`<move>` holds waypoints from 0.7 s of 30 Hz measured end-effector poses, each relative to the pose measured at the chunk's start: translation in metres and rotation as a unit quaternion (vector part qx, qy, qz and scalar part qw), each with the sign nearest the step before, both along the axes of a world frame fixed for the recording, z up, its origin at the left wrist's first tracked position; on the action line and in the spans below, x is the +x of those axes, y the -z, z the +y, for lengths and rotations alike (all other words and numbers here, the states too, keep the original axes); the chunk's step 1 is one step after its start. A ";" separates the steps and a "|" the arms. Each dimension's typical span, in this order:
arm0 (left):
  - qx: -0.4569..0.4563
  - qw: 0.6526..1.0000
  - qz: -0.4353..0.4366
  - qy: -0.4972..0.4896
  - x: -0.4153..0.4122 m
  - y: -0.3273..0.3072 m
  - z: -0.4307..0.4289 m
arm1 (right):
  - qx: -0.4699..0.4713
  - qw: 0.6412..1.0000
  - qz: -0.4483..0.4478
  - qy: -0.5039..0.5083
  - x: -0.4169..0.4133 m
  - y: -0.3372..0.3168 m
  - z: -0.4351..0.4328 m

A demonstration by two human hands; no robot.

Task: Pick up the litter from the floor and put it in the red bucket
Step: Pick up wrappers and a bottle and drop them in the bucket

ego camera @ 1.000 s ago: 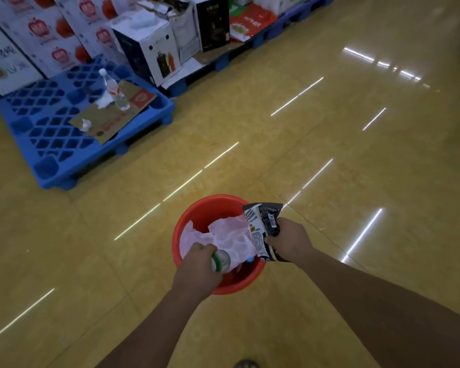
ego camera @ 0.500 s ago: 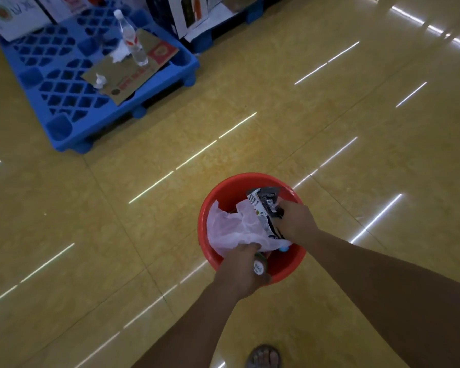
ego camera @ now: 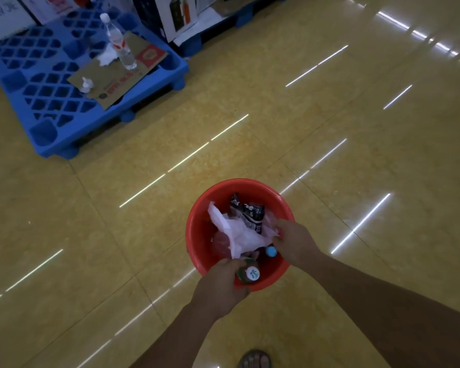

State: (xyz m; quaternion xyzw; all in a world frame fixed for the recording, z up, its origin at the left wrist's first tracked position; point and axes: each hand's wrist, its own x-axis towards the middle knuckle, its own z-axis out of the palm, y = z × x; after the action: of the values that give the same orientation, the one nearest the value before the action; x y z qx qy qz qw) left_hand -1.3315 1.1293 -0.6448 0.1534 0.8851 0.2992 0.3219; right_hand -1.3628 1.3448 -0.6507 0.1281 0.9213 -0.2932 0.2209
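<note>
We see the red bucket (ego camera: 197, 229) standing on the glossy yellow tiled floor (ego camera: 329, 128), low in the view and a little right of centre. Inside it lie a crumpled pale pink plastic bag (ego camera: 238, 231), a black-and-white wrapper (ego camera: 247, 212) toward 12 o'clock of the bucket's middle, and a blue bottle cap (ego camera: 271, 251) toward 5 o'clock.

Our left hand (ego camera: 218, 285) sits over the near rim at 6 o'clock, fingers curled tight around a small bottle (ego camera: 248, 273) with a white cap and a green collar, which is over the bucket's mouth rather than down among the litter. Our right hand (ego camera: 294, 241) reaches in from 4 o'clock, its fingertips against the edge of the pink bag; whether they pinch the bag or only touch it we cannot tell.

Up at 10 o'clock, well apart from the bucket, a blue plastic pallet (ego camera: 48, 134) carries a flattened piece of cardboard (ego camera: 122, 75). On the cardboard stand a clear water bottle (ego camera: 120, 46) — upright, white cap on — and two bits of crumpled white paper (ego camera: 106, 58). Printed cartons (ego camera: 175, 17) are stacked beyond it along the top edge.

A sandalled foot (ego camera: 255, 360) shows at the bottom edge, at 6 o'clock. Between us and the bucket nothing stands in the way — only our own forearms cross the floor.
</note>
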 end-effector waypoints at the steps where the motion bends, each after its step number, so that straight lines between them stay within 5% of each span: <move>1: 0.003 1.000 0.002 0.004 0.001 -0.003 0.004 | 0.001 1.000 -0.006 0.011 0.008 0.001 0.008; 9: 0.026 0.997 0.077 -0.016 -0.002 -0.031 0.084 | -0.004 0.992 -0.052 0.119 0.108 -0.013 0.095; 21: 0.039 0.970 0.089 0.222 0.104 -0.071 0.284 | 0.003 0.930 -0.071 0.360 0.342 -0.037 0.223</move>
State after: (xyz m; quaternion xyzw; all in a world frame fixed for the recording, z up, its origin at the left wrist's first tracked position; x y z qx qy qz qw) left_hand -1.2277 1.4133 -0.5743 0.3842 0.8417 0.2394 0.2942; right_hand -1.0204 1.5683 -0.6139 0.4719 0.7961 -0.3407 0.1654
